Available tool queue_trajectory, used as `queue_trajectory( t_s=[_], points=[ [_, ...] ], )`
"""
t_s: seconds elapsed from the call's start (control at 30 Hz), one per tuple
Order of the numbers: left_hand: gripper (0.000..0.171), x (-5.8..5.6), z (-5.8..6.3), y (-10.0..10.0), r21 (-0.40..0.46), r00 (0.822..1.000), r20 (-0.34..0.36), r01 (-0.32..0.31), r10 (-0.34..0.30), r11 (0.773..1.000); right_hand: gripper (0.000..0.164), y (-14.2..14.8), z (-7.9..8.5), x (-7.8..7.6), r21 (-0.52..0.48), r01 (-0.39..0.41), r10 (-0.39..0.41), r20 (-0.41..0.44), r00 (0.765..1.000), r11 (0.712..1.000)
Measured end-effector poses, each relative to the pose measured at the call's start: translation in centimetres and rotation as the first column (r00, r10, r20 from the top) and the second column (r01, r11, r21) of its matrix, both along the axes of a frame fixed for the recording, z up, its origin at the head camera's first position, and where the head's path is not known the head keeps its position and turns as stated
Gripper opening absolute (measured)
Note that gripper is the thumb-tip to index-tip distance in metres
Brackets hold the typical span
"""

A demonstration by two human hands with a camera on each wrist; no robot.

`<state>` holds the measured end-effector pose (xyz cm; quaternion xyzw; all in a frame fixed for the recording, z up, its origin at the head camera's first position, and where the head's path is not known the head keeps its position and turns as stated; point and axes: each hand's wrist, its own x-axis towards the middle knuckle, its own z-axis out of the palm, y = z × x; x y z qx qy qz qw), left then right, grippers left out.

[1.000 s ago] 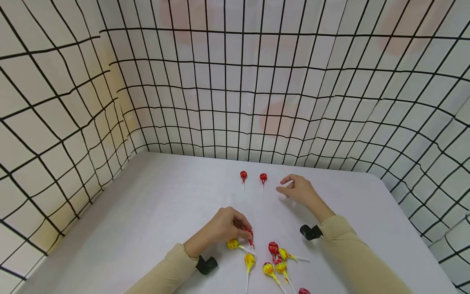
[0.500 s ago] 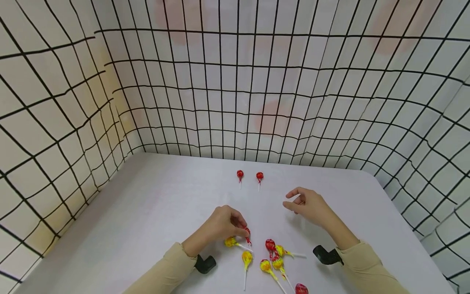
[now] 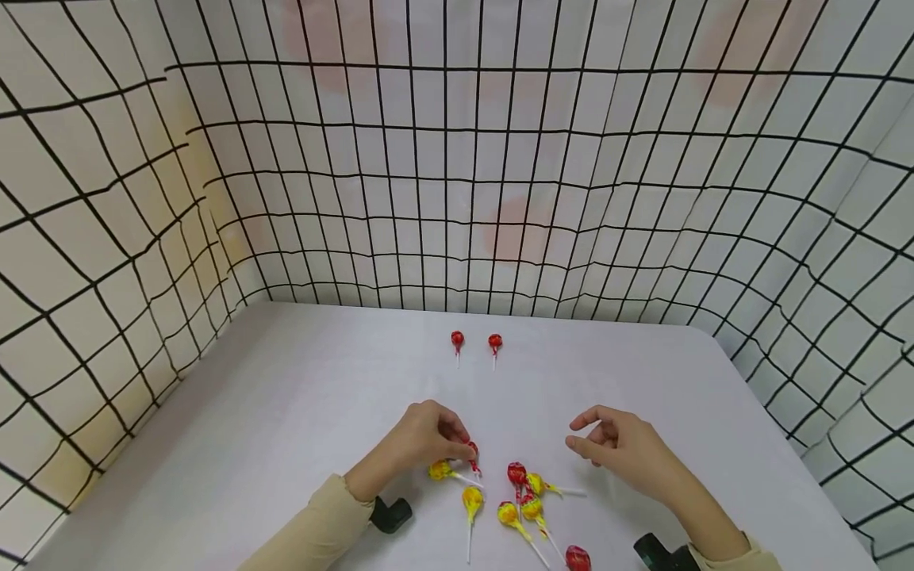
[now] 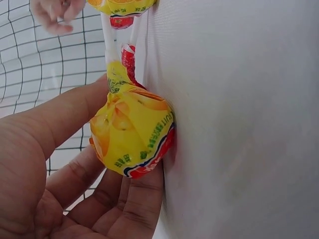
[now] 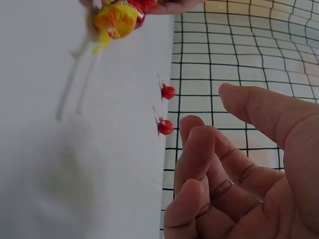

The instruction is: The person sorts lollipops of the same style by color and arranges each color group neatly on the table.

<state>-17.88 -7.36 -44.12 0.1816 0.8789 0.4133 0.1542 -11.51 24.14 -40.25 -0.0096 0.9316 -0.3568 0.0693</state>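
Drew back the right hand [image 3: 623, 450] since the earlier head view, loose and empty, well right of the red pop [image 3: 474, 461]; pinches that pop, long axis near-to-far, in the nearer left hand [image 3: 424, 436]. Left wrist: mostly hides it behind a yellow pop [image 4: 130, 132]. Right wrist: shows parted fingers [image 5: 197, 154].

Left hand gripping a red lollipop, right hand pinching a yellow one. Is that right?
Not quite: the right hand pinches nothing, as the right wrist view shows. The left hand does grip a red lollipop.
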Motion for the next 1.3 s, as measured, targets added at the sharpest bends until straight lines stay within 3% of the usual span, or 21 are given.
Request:
queue_trajectory(
  t_s=[0.17, 0.37, 0.53, 0.83, 1.1, 1.3],
  points=[
    [0.017, -0.1, -0.1, 0.1, -0.018, 1.0, -0.005, -0.005, 0.005, 1.0, 0.033, 0.7, -0.8, 2.3, -0.018, 0.009, -0.008, 0.05, 0.999, 1.0],
    [0.019, -0.2, -0.2, 0.2, -0.037, 1.0, -0.004, -0.009, 0.009, 0.999, 0.027, 1.6, -2.0, 4.7, -0.082, -0.047, 0.056, 0.109, 0.992, 0.996],
    [0.019, -0.3, -0.3, 0.3, -0.05, 1.0, -0.013, -0.003, 0.003, 0.999, 0.024, 1.4, -2.9, 6.0, -0.093, -0.026, 0.045, 0.207, 0.977, 0.995],
    [0.02, -0.4, -0.4, 0.4, -0.044, 1.0, 0.009, -0.006, 0.007, 0.999, 0.027, 1.0, -4.4, 6.9, -0.181, -0.086, 0.138, 0.296, 0.945, 0.98],
    [0.02, -0.4, -0.4, 0.3, -0.05, 1.0, 0.022, -0.017, 0.019, 0.999, 0.033, 0.1, -4.7, 6.8, -0.095, -0.039, 0.072, 0.368, 0.927, 0.995],
    [0.021, -0.5, -0.4, 0.4, -0.049, 1.0, 0.021, -0.015, 0.016, 0.999, 0.031, -0.3, -5.0, 7.1, -0.142, -0.016, 0.072, 0.398, 0.915, 0.99]
  ],
)
